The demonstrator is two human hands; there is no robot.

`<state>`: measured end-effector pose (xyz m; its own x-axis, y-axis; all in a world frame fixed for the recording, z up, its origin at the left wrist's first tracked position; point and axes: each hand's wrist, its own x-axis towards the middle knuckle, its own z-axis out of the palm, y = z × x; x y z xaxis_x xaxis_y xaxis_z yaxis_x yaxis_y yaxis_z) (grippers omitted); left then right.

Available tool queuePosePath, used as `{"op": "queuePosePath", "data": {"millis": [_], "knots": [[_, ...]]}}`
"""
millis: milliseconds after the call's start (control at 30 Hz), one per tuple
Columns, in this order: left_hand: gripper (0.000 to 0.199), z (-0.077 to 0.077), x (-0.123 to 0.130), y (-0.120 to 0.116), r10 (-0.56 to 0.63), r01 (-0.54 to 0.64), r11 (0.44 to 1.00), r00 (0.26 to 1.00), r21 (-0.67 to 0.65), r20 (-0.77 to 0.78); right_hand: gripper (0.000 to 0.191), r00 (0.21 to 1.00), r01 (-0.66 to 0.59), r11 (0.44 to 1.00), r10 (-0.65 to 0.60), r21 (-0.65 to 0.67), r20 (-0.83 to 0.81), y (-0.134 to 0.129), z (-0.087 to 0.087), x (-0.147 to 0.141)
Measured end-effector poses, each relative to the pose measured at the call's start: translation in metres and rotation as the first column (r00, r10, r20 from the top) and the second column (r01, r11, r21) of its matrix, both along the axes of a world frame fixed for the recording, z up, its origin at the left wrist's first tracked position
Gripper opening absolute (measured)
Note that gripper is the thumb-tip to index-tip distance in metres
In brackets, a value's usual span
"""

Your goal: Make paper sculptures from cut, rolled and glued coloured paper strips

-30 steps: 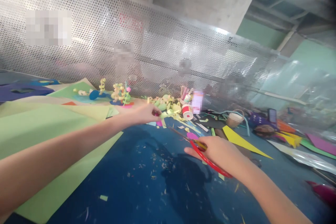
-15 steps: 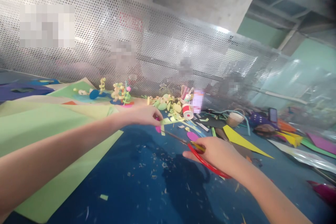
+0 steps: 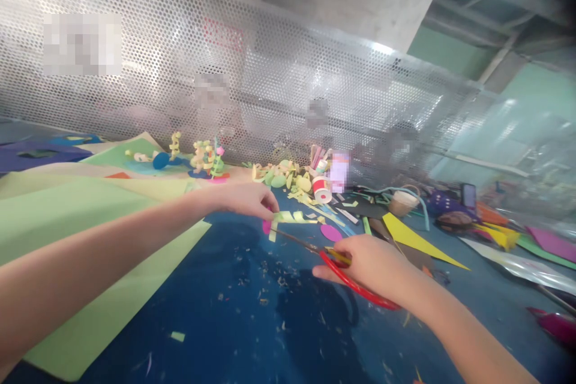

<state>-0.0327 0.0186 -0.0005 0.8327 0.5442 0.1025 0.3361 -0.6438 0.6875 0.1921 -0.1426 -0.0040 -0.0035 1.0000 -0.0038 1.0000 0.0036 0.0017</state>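
My left hand (image 3: pixel 252 200) pinches a small pink paper piece (image 3: pixel 267 227) together with pale green paper strips (image 3: pixel 288 216) that stick out to the right of its fingertips. Red-handled scissors (image 3: pixel 360 289) are gripped in my right hand (image 3: pixel 366 261). Their blades point left, and the tips reach the strips just below my left fingers. Whether the blades are parted is too small to tell. A pink paper oval (image 3: pixel 331 233) lies on the blue table (image 3: pixel 216 312) behind the scissors.
Large light green sheets (image 3: pixel 112 288) cover the left side. Small paper figures (image 3: pixel 202 156), cut pieces (image 3: pixel 288 175) and a red-and-white roll (image 3: pixel 322 189) stand or lie at the back. A yellow triangle (image 3: pixel 416 240), a cup (image 3: pixel 402 203) and a phone (image 3: pixel 468 196) are on the right.
The strips by my left hand have shifted, with one piece now hanging lower. The scissor tips have moved slightly left. Both hands keep nearly the same place.
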Motion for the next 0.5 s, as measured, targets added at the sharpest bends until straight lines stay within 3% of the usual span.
{"op": "queuePosePath", "data": {"millis": [167,500], "knots": [[0.015,-0.0021,-0.0014,0.0024,-0.008,0.012,0.997,0.999,-0.079,0.041,0.055,1.0,-0.012,1.0,0.012,-0.005,0.007,0.0004,-0.0004,-0.0006],[0.013,-0.0061,0.0012,-0.0028,-0.001,-0.001,0.999,0.999,-0.048,-0.043,0.052,1.0,-0.028,0.999,0.028,-0.036,-0.014,-0.0016,0.0054,-0.0002]]}}
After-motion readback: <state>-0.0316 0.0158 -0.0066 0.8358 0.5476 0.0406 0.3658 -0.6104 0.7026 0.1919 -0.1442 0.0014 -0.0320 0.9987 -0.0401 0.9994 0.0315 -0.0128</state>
